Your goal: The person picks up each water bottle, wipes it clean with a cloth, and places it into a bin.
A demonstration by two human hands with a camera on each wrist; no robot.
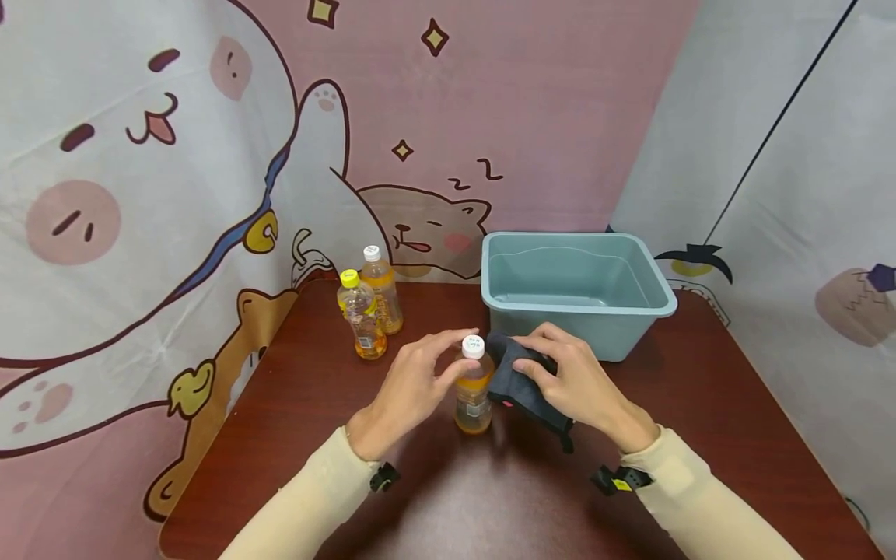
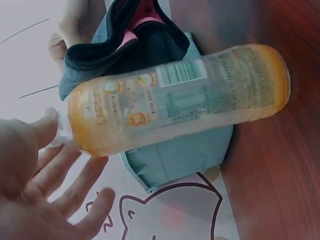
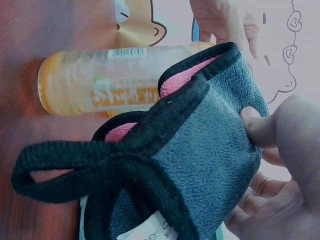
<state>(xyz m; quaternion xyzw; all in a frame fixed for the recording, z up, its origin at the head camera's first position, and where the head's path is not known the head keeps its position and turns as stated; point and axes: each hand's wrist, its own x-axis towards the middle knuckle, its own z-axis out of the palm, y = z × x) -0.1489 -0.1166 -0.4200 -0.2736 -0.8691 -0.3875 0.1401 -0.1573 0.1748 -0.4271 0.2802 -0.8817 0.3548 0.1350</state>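
A plastic bottle (image 1: 474, 400) with a white cap and orange-and-clear label stands upright in front of me. My left hand (image 1: 420, 377) holds it by the neck, thumb and forefinger around the part just under the cap; the other fingers (image 2: 90, 187) are spread loosely. My right hand (image 1: 584, 385) pinches a folded dark grey cloth (image 3: 200, 155) between thumb and fingers. This cloth has black edging, a pink underside, a hanging loop (image 3: 30, 170) and a white tag. It lies right beside the bottle and overlaps it in both wrist views.
A light blue-green plastic bin (image 1: 574, 307) stands at the back right, behind the cloth. Two more bottles, one yellow-capped (image 1: 364, 319) and one white-capped (image 1: 381, 292), stand at the back left. The brown table (image 1: 308, 420) meets a cartoon-printed curtain (image 1: 560, 117).
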